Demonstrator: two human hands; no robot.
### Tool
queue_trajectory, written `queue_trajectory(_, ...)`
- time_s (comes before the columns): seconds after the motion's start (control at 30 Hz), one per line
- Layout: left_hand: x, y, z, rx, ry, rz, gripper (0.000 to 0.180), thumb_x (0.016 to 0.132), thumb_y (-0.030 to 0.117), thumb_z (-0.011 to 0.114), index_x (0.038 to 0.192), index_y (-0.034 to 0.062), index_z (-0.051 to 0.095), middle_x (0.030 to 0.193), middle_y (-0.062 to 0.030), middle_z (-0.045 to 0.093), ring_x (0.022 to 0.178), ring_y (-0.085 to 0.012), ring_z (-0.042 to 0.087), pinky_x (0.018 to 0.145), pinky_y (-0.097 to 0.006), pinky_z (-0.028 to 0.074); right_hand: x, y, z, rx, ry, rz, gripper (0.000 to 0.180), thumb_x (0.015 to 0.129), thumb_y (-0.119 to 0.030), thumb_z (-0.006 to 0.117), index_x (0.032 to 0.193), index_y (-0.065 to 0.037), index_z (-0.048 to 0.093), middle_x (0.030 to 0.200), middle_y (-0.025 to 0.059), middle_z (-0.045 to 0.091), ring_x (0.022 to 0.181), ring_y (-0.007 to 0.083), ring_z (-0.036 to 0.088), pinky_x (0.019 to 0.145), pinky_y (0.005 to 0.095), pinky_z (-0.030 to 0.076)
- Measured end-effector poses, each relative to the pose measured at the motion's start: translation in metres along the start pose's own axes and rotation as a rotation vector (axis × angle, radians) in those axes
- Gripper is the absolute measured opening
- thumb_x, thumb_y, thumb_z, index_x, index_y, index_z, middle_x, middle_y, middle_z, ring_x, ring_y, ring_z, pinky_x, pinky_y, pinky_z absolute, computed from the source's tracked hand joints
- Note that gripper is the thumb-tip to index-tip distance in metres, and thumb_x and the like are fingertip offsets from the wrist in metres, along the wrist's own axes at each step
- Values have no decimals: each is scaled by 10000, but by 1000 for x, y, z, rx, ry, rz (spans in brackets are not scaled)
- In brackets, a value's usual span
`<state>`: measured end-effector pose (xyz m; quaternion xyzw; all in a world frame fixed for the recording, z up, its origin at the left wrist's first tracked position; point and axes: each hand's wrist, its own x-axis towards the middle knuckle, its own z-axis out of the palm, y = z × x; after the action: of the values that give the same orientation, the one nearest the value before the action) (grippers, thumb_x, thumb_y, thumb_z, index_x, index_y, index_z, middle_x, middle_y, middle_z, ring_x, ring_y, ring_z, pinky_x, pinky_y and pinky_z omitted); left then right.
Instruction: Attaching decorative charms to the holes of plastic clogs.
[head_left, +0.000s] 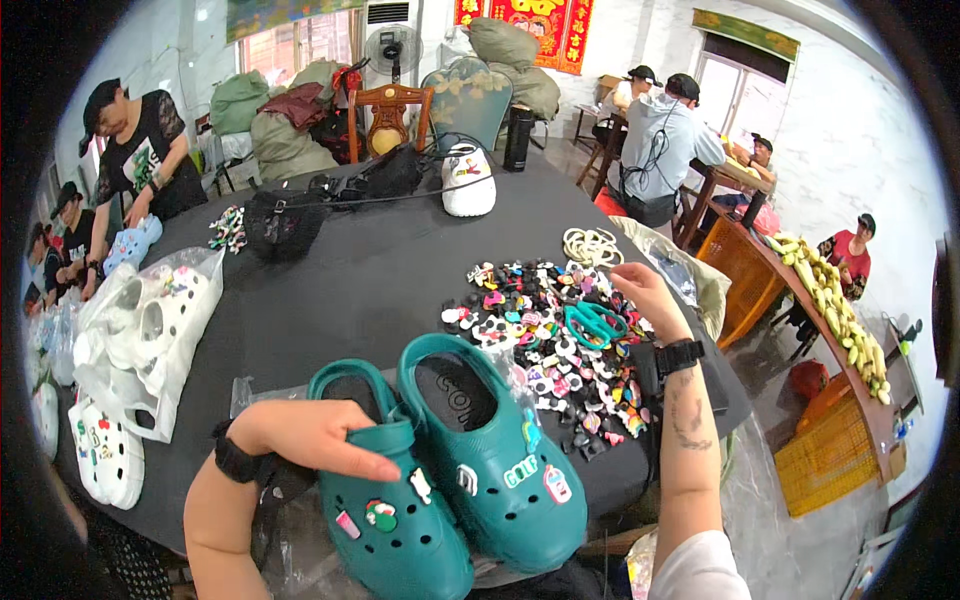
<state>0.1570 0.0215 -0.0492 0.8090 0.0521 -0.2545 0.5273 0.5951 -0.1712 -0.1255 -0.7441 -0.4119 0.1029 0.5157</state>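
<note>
Head view shows the left hand (315, 437) gripping a teal clog (395, 500) (its pair beside), while the right hand (648, 297), fingers curled, reaches into the charms pile (550, 340).

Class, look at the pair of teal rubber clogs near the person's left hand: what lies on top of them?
Small colourful charms sit pressed into the uppers of the teal rubber clogs. The left hand rests on the left clog's strap, hiding that part. What lies inside the toes cannot be seen.

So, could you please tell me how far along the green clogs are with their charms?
Both green clogs already carry several charms on their toes. The left hand steadies the left clog while the right hand reaches into the charm pile. Many holes remain bare.
</note>
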Motion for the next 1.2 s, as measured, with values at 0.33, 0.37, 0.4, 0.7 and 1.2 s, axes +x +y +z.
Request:
queue_trajectory(0.33, -2, -14, -6, -6, -32, -12, 347, 895, 285, 671, 774, -36, 623, 622, 12, 528, 612, -52, 415, 523, -270, 365, -8, 22, -10, -562, -163, 36, 508, 867, -424, 630, 1187, -30, 603, 1127, 271, 599, 1062, 384, 584, 926, 407, 459)
queue_trajectory(0.37, -2, -14, -6, -30, -30, 14, 337, 893, 276, 676, 780, -36, 624, 625, 14, 531, 614, -51, 419, 525, -270, 367, -8, 19, -7, -592, -161, -33, 464, 894, -379, 615, 1178, -12, 600, 1048, 218, 620, 973, 284, 587, 861, 356, 470)
queue_trajectory(0.4, -2, -15, -6, -55, -30, 39, 327, 890, 268, 681, 785, -37, 625, 628, 16, 534, 617, -50, 422, 527, -270, 370, -10, 16, -5, -621, -159, -101, 421, 920, -335, 600, 1168, 5, 598, 969, 165, 641, 884, 185, 590, 796, 305, 481)
queue_trajectory(0.7, -1, -21, -12, -41, -100, 79, 275, 874, 220, 699, 827, -45, 641, 673, -61, 625, 617, -66, 486, 548, -274, 412, -18, -28, 5, 69, -293, 129, 258, 950, -212, 574, 1146, -64, 652, 888, -50, 626, 689, 13, 485, 601, 185, 412)
queue_trajectory(1.2, -1, -22, -14, -70, -97, 131, 263, 856, 197, 714, 829, -52, 637, 708, -106, 654, 613, -98, 548, 556, -287, 436, -18, -33, 9, 686, -396, 118, 358, 909, 47, 532, 1265, 12, 529, 1210, 52, 570, 1036, 106, 584, 937, 236, 494)
